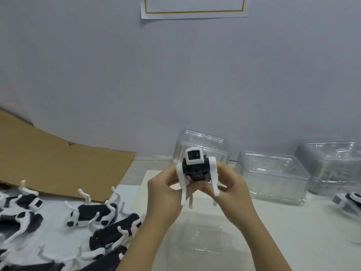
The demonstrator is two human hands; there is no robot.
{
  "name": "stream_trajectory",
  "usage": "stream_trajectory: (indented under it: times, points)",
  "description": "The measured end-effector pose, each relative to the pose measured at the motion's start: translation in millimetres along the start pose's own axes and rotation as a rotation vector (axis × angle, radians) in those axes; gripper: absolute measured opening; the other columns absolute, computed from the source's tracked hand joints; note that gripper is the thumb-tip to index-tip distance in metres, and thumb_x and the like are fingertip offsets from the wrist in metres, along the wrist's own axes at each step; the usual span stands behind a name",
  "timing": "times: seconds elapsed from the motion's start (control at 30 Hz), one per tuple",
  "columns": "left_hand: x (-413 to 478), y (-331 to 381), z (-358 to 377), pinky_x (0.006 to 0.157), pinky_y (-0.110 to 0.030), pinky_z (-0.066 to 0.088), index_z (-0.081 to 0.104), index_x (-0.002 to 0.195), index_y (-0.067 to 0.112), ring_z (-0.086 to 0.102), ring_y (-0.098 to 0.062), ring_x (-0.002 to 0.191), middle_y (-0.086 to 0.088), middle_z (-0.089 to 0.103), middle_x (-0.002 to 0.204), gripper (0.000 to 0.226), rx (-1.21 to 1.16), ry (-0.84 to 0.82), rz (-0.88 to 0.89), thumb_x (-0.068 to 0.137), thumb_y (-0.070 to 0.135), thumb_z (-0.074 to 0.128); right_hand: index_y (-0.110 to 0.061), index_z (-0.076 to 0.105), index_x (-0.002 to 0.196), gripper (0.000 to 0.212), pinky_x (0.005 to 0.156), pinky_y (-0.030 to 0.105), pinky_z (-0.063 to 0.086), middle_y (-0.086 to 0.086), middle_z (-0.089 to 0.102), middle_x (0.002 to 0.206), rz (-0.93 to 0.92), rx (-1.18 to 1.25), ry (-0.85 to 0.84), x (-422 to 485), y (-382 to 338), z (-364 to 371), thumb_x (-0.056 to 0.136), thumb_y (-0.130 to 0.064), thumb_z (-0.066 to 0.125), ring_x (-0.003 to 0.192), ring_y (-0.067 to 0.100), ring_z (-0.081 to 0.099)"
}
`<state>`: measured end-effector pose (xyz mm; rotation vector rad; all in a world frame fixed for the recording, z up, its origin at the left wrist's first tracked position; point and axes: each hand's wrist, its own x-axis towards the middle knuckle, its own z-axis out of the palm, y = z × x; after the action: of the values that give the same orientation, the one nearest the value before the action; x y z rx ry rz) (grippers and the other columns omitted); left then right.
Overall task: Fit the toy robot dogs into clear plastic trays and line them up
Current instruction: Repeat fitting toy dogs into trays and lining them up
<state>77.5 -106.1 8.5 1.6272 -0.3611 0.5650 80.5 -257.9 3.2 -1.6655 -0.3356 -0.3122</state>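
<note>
A black-and-white toy robot dog (196, 169) is held up above the table, its square face turned toward me and its white legs hanging down. My left hand (166, 189) grips its left side and my right hand (232, 184) grips its right side. Directly below, a clear plastic tray (203, 239) lies flat on the table. Several more robot dogs (91, 214) lie piled on their sides at the lower left. Stacks of clear trays (273, 175) stand along the wall behind, one stack (216, 145) partly hidden by the held dog.
A sheet of brown cardboard (54, 159) leans against the wall at the left. Another robot dog (349, 202) lies at the right edge near a further tray stack (336, 163). A paper notice (193, 6) hangs on the grey wall.
</note>
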Motion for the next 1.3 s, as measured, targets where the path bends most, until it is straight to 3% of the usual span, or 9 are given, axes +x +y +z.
stream_trajectory:
  times: [0.23,0.33,0.47,0.6,0.7,0.87,1.1,1.17,1.3]
  points:
    - [2.5,-17.5,-18.5,0.099,-0.024,0.048,0.04,0.13,0.059,0.055,-0.001,0.123,0.023,0.055,0.13,0.087,-0.171,-0.486,-0.333,0.065,0.018,0.08,-0.051,0.07,0.102,0.061,0.073,0.023,0.055,-0.017,0.065,0.095,-0.124,-0.109,0.251,4.1,-1.6,-16.4,0.068,-0.003,0.085,0.098,0.013,0.061]
    - [8.6,-22.0,-20.4,0.092,-0.034,0.052,0.043,0.143,0.028,0.064,-0.022,0.108,-0.003,0.065,0.123,0.095,-0.615,-0.392,-0.453,0.057,0.026,0.082,-0.035,0.066,0.115,0.064,0.077,0.026,0.051,-0.016,0.057,0.1,-0.416,-0.545,0.265,3.9,-8.3,-27.7,0.066,0.002,0.085,0.095,0.015,0.047]
    - [8.6,-12.7,-12.6,0.085,-0.04,0.058,0.053,0.131,0.033,0.069,-0.029,0.102,-0.007,0.065,0.121,0.086,-0.549,-0.235,-0.542,0.057,0.068,0.08,-0.017,0.069,0.119,0.06,0.083,0.024,0.043,-0.001,0.063,0.102,-0.606,-0.77,0.212,-4.6,-20.4,-12.5,0.064,0.001,0.087,0.094,0.015,0.044]
    - [6.4,-13.0,-5.7,0.061,-0.034,0.056,0.057,0.128,0.007,0.068,-0.028,0.077,-0.022,0.065,0.108,0.06,-0.881,-0.043,-0.612,0.08,0.042,0.06,-0.05,0.047,0.131,0.07,0.099,0.03,0.037,-0.016,0.048,0.133,-0.279,-0.599,0.225,-15.1,-41.0,-2.3,0.066,-0.059,0.072,0.123,0.006,0.041]
    - [4.8,-19.2,-5.1,0.07,-0.038,0.058,0.055,0.131,0.0,0.068,-0.033,0.089,-0.024,0.066,0.11,0.061,-1.008,-0.086,-0.651,0.086,0.041,0.05,-0.052,0.055,0.112,0.06,0.076,0.022,0.049,-0.024,0.065,0.102,-0.027,-0.291,0.104,-21.5,-50.8,-0.5,0.056,-0.061,0.071,0.094,-0.003,0.061]
    - [-0.7,-31.6,2.2,0.101,-0.046,0.045,0.072,0.103,0.004,0.059,-0.037,0.109,-0.02,0.066,0.106,0.053,-1.041,-0.176,-0.719,0.1,0.031,0.026,-0.047,0.057,0.105,0.051,0.062,0.012,0.047,-0.026,0.064,0.089,-0.239,-0.444,0.209,-37.8,-65.7,23.5,0.058,-0.064,0.069,0.08,-0.002,0.063]
    - [4.3,-21.9,0.2,0.071,-0.032,0.058,0.052,0.128,0.01,0.07,-0.029,0.087,-0.018,0.069,0.112,0.078,-0.559,-0.015,-0.591,0.071,0.063,0.059,-0.037,0.042,0.143,0.083,0.102,0.028,0.036,-0.006,0.046,0.143,-0.374,-0.847,0.097,-22.7,-50.2,-5.9,0.07,-0.041,0.08,0.127,0.017,0.046]
    - [3.0,-12.5,5.0,0.072,-0.033,0.058,0.052,0.126,0.013,0.07,-0.029,0.085,-0.018,0.069,0.112,0.078,-0.432,-0.041,-0.584,0.07,0.068,0.054,-0.03,0.063,0.125,0.063,0.095,0.043,0.045,-0.001,0.059,0.13,-0.486,-0.983,0.064,-18.1,-41.4,-12.6,0.067,-0.033,0.086,0.115,0.026,0.057]
    - [4.7,1.1,2.1,0.077,-0.037,0.055,0.069,0.104,0.022,0.071,-0.025,0.083,-0.012,0.074,0.093,0.067,-0.274,-0.068,-0.52,0.072,0.078,0.048,-0.023,0.072,0.106,0.034,0.073,0.02,0.043,-0.008,0.064,0.097,-0.443,-0.861,0.14,-8.6,-28.9,-30.5,0.074,-0.021,0.084,0.087,0.019,0.058]
